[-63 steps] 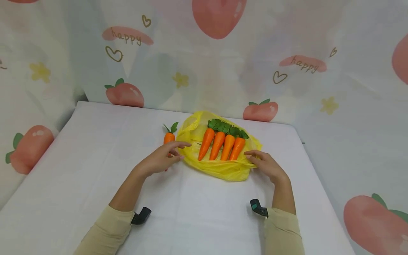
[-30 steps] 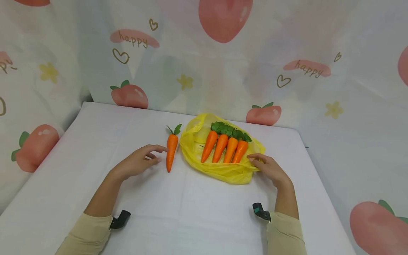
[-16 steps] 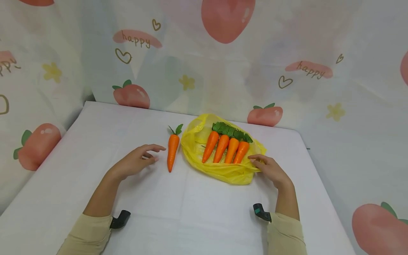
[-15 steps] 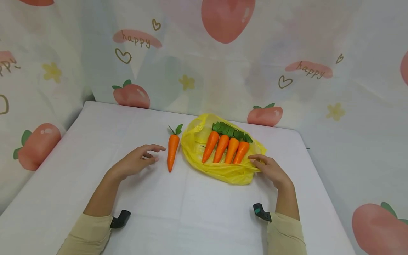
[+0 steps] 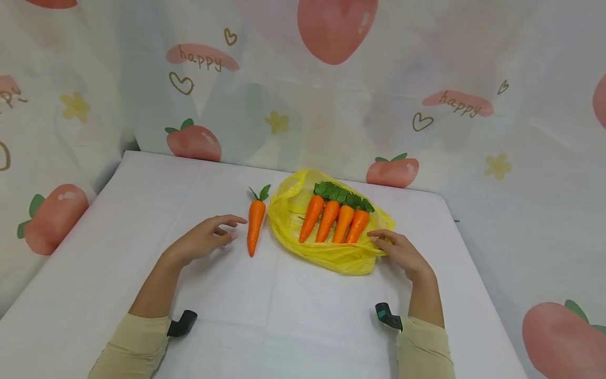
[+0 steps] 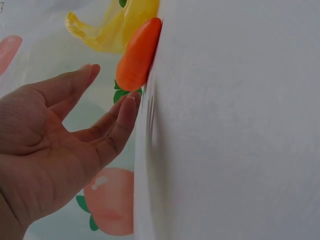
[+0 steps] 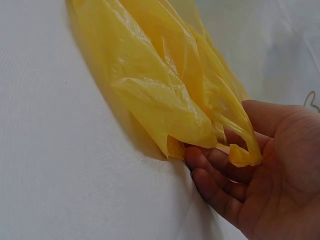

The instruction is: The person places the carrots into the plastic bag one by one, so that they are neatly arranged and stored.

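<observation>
My left hand [image 5: 201, 239] hovers just left of a single orange carrot [image 5: 255, 226] with green leaves, its fingers relaxed and holding nothing. In the left wrist view the fingertips [image 6: 131, 102] come close to the leafy end of that carrot, thumb and fingers spread apart. To the right lies a yellow plastic bag [image 5: 326, 256], mouth spread wide, with several carrots [image 5: 329, 218] side by side in it, leaves toward the back. My right hand [image 5: 400, 251] holds the bag's right edge; in the right wrist view the fingers curl round a loop of the plastic, part of them hidden behind it.
A white cloth covers the table [image 5: 284, 326], whose back edge meets a strawberry-printed curtain [image 5: 322, 126]. The curtain also runs along the left and right sides. A black wrist camera [image 5: 183, 323] sits on the left sleeve, another [image 5: 388, 316] on the right.
My left hand has drawn back leftward from the bag's left edge, uncovering the single carrot. It has hardly moved in the last second. My right hand stays at the bag's right edge.
</observation>
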